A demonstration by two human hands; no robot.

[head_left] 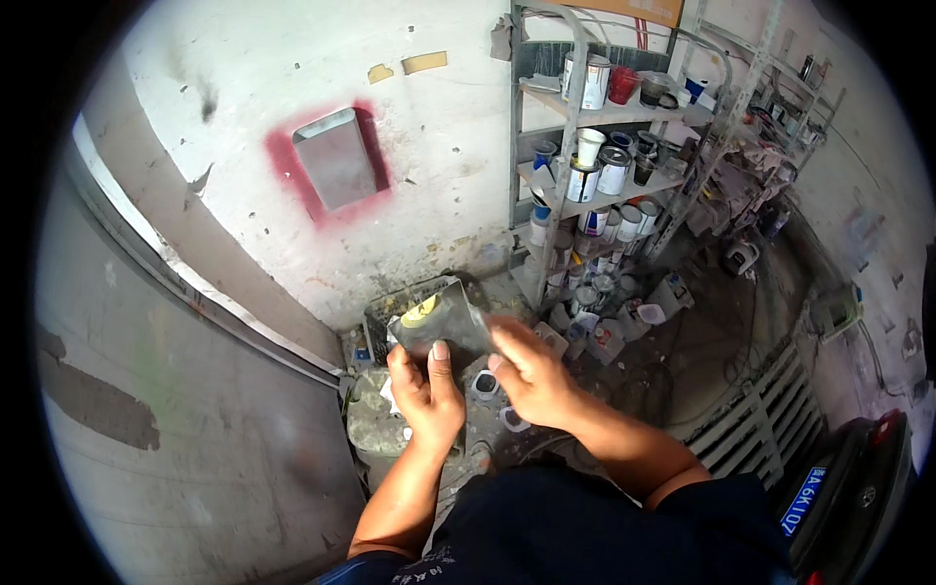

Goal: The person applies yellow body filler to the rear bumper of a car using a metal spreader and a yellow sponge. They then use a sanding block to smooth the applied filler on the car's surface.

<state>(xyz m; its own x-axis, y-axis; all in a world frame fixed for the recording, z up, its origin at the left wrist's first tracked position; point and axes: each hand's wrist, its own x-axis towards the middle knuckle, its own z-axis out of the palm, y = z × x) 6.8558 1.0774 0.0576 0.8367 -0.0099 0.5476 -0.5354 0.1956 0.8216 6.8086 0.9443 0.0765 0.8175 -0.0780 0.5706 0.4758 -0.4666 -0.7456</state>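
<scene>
A flat dark grey plate point(444, 327) with a dab of yellow paste point(419, 312) on its upper left is held out in front of me. My left hand point(429, 395) grips its near edge, the thumb lying on top. Beside the plate's right edge, my right hand point(531, 375) is closed with the fingers curled; a thin, blurred edge shows by its fingertips, and I cannot make out what it is. Below the hands stand a small white cup with dark contents point(485, 384) and a worn, stained surface point(375, 419).
A black crate point(375, 327) sits against the wall. Metal shelves point(624, 112) hold several paint cans and cups, with more containers on the floor beneath. A grey box point(336, 161) ringed by red overspray is on the wall. At right are a slatted rack point(756, 424) and a dark car point(853, 497).
</scene>
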